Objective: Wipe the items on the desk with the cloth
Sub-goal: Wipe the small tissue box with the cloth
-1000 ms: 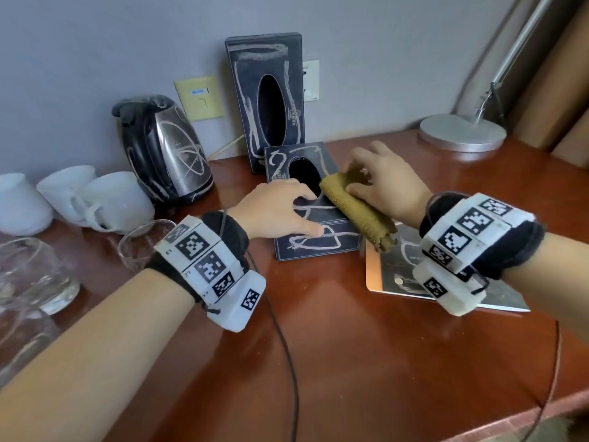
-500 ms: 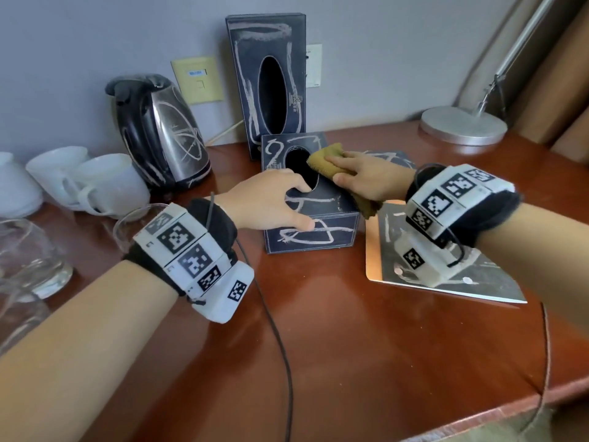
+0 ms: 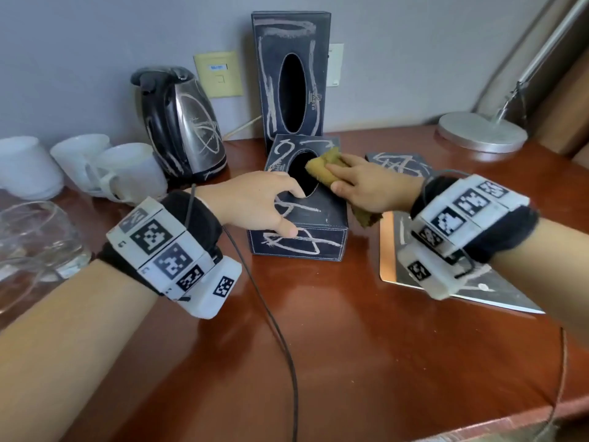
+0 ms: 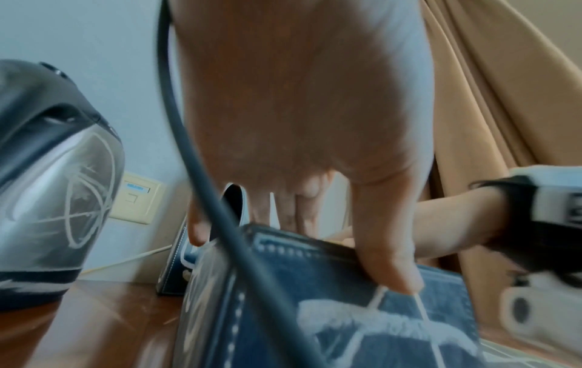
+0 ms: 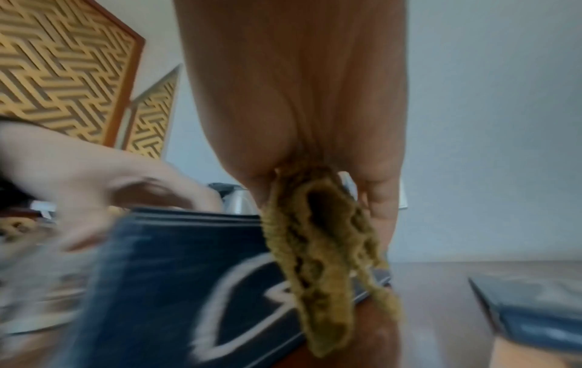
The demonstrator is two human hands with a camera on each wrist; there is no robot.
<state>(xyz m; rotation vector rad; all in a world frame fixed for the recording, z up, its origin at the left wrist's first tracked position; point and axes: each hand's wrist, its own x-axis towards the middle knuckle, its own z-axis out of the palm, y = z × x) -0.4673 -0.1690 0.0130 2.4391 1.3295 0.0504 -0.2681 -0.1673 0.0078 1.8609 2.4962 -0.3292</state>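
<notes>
Two hands share one dark tissue box (image 3: pixel 299 215) lying flat near the middle of the counter (image 3: pixel 350 346). The left hand (image 3: pixel 255 205) braces it: its thumb presses the near end face and its curled fingers (image 3: pixel 294 189) hook over the top by the oval opening, clamped on the box, presumably so it will not slide under the rubbing. The right hand (image 3: pixel 366 186) holds the bunched mustard cloth (image 3: pixel 322 169) against the top of the box at the far side of the opening, fingers closed over the wad; in the right wrist view the loose tail of the cloth (image 5: pixel 324 261) hangs from the palm down past the box's edge. White scribbles cover the box's top and end face, so most of its wiping looks undone. A second tissue box (image 3: pixel 290 78) stands upright against the wall just behind, a scribbled kettle (image 3: pixel 181 122) sits to the left near white cups (image 3: pixel 127 173), and a flat marked tray (image 3: pixel 414 282) lies under the right wrist. Compared with a second ago, the box has been raised off its flat face so the near end now shows, and the cloth has travelled from the box's right edge up to the rim of the opening.
</notes>
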